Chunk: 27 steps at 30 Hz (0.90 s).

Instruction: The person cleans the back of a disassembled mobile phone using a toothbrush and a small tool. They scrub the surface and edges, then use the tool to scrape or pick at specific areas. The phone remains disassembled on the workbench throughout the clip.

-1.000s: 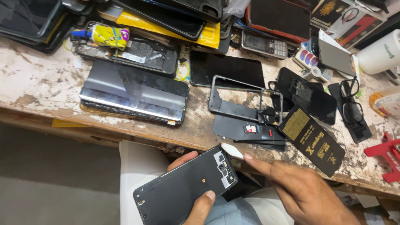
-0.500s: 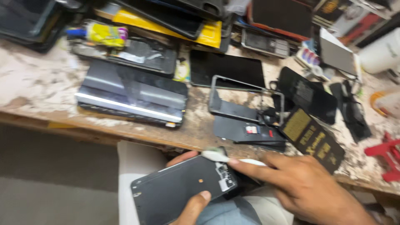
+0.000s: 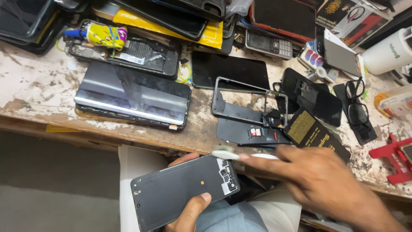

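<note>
My left hand (image 3: 189,211) holds an opened dark phone body (image 3: 182,191) above my lap, thumb on its lower edge, circuit parts showing at its right end. My right hand (image 3: 319,180) grips a thin white brush-like tool (image 3: 234,154), its tip just above the phone's upper right corner. The hand is blurred by motion.
The worn workbench (image 3: 34,92) carries several phones and parts: a large dark phone stack (image 3: 133,96), a bare metal phone frame (image 3: 246,101), a black box with gold print (image 3: 315,133), spectacles (image 3: 356,105), a glue tube (image 3: 101,34), a keypad phone (image 3: 268,43), a red holder (image 3: 395,159).
My right hand took up the white tool and brought it left over the phone's top corner. The phone stayed in my left hand, tilted slightly.
</note>
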Each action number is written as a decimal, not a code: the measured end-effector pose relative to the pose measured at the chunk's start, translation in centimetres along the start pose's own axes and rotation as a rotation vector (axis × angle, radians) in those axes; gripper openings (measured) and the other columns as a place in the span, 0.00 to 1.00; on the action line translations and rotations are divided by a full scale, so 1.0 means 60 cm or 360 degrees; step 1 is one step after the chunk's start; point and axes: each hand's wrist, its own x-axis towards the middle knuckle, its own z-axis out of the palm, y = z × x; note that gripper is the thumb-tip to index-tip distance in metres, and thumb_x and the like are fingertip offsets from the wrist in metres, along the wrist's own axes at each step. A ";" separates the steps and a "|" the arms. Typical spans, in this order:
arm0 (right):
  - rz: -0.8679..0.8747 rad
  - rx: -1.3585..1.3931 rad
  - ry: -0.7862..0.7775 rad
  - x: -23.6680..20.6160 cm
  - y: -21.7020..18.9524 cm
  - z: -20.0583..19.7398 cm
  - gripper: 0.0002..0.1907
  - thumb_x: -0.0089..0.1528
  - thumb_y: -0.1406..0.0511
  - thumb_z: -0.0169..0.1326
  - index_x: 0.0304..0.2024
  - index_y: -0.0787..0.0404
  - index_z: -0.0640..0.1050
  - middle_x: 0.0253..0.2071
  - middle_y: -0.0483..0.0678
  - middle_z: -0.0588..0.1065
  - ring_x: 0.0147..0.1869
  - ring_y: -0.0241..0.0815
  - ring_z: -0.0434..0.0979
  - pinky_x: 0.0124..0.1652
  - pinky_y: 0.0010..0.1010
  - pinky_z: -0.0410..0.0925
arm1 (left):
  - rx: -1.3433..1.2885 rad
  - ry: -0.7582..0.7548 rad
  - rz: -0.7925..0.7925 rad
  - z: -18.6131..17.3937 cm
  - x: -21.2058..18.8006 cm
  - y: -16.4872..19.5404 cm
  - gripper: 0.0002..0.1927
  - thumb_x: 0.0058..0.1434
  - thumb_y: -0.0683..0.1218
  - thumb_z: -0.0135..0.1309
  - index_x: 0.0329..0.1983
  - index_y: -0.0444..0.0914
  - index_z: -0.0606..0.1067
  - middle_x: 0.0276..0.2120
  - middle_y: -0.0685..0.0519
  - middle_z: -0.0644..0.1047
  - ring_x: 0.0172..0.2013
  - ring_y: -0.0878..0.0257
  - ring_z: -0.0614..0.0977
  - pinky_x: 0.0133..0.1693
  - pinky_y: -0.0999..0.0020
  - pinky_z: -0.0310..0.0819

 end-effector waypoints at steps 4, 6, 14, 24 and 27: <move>0.0171 0.0128 0.0070 -0.024 0.035 0.007 0.41 0.57 0.66 0.53 0.69 0.22 0.68 0.30 0.40 0.74 0.32 0.35 0.77 0.37 0.35 0.74 | 0.0037 -0.0022 -0.0055 -0.002 0.001 0.004 0.36 0.40 0.37 0.53 0.59 0.32 0.75 0.48 0.42 0.83 0.50 0.58 0.83 0.55 0.65 0.74; -0.0022 0.0531 0.0327 -0.018 0.046 0.029 0.36 0.59 0.68 0.53 0.70 0.37 0.71 0.31 0.42 0.75 0.35 0.38 0.78 0.37 0.35 0.73 | 0.0016 -0.0089 0.0071 -0.001 0.006 0.008 0.37 0.40 0.36 0.53 0.59 0.31 0.75 0.48 0.41 0.83 0.50 0.57 0.84 0.55 0.64 0.75; -0.0485 0.0749 0.0433 -0.030 0.088 0.081 0.31 0.56 0.72 0.55 0.63 0.50 0.77 0.52 0.45 0.79 0.51 0.41 0.81 0.47 0.32 0.72 | 0.0178 -0.0447 0.0105 -0.025 0.008 0.032 0.34 0.44 0.39 0.52 0.60 0.31 0.74 0.51 0.45 0.81 0.51 0.59 0.80 0.56 0.65 0.72; -0.0281 0.0580 0.0280 -0.067 0.085 0.105 0.40 0.53 0.74 0.52 0.66 0.35 0.76 0.51 0.40 0.79 0.42 0.35 0.80 0.37 0.30 0.75 | 0.0108 -0.0696 0.0117 -0.029 0.015 0.016 0.24 0.50 0.39 0.50 0.51 0.28 0.78 0.53 0.43 0.80 0.51 0.57 0.81 0.54 0.63 0.74; -0.0242 0.0579 0.0261 -0.043 0.036 0.087 0.44 0.49 0.75 0.53 0.65 0.32 0.76 0.44 0.43 0.78 0.39 0.39 0.80 0.38 0.33 0.74 | 0.0532 -0.0914 0.0586 -0.033 0.004 0.002 0.16 0.55 0.38 0.52 0.46 0.28 0.78 0.53 0.43 0.78 0.53 0.57 0.78 0.56 0.63 0.70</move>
